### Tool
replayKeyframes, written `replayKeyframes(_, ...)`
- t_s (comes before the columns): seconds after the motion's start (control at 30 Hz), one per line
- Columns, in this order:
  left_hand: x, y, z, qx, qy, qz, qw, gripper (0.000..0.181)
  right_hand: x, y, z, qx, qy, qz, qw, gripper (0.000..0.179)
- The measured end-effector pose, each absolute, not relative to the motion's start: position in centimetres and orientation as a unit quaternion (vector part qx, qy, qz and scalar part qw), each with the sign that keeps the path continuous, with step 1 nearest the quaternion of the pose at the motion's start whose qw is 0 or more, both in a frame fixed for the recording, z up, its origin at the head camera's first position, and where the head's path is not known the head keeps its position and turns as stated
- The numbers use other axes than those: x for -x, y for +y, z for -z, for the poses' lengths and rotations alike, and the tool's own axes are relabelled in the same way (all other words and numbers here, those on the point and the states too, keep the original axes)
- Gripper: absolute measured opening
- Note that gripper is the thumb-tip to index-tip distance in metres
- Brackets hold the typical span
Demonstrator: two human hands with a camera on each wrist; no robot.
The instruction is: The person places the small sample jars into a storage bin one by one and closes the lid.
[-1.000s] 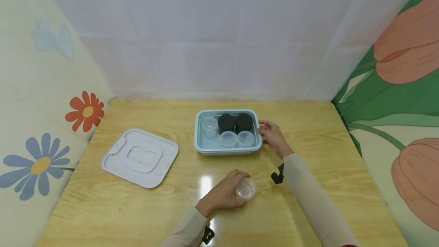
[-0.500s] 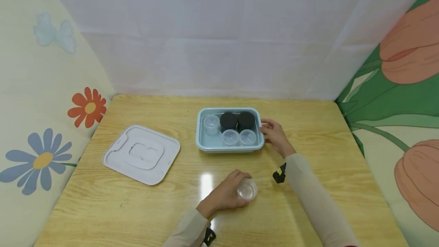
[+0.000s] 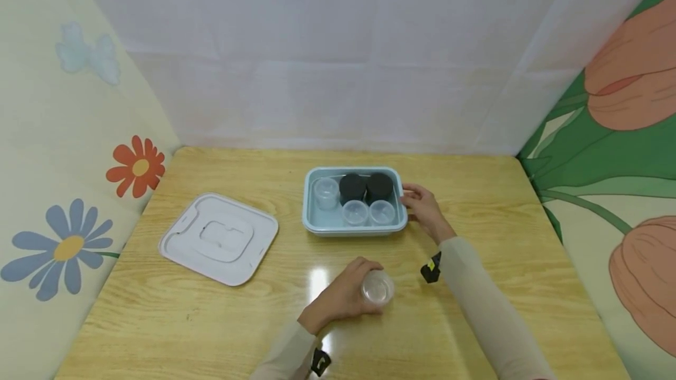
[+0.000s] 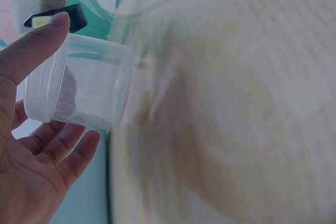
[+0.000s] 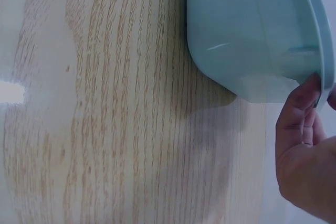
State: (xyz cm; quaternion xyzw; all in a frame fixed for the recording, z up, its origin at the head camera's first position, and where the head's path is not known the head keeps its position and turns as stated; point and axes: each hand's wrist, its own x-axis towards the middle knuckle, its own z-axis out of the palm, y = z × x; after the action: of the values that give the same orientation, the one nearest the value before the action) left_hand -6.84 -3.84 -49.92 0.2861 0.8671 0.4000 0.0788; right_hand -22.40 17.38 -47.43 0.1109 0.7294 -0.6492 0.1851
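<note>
My left hand [image 3: 344,293] grips a small clear plastic jar [image 3: 378,287] with a ribbed screw lid, near the front middle of the table. In the left wrist view the thumb lies along the lid of the jar [image 4: 97,85] and the other fingers curl on its opposite side. With thumb and fingers my right hand [image 3: 424,209] pinches the right rim of a light blue plastic bin [image 3: 354,231]. The right wrist view shows that grip at the rim of the bin [image 5: 252,35] up close. Three clear jars [image 3: 355,213] and two black round-topped containers [image 3: 379,186] stand inside the bin.
A white rectangular lid [image 3: 219,239] with a raised centre lies flat at the left of the wooden table [image 3: 237,333]. White cloth [image 3: 338,75] hangs behind the table, and flower-printed panels [image 3: 68,248] flank both sides.
My left hand and its jar shift slightly left after a small shift right. The right hand stays at the bin's rim, and the head view has moved a little.
</note>
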Motion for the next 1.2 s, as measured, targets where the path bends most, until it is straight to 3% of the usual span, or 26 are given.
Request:
replayKeyframes(0.33,8.3,-5.9,48.2,-0.276,0.875,-0.395,0.049,0.069,22.5,17.4,47.2,-0.111,0.736,0.64,0.191,0.046)
replayKeyframes(0.7,10.2,-8.0,46.0,-0.301,0.874,-0.38,-0.028,0.068,22.6,17.5,47.4,-0.109,0.733,0.643,0.195,0.046)
replayKeyframes(1.2,12.4,-10.1,42.7,-0.258,0.888,-0.38,-0.038,0.068,22.6,17.5,47.3,-0.115,0.731,0.644,0.194,0.044)
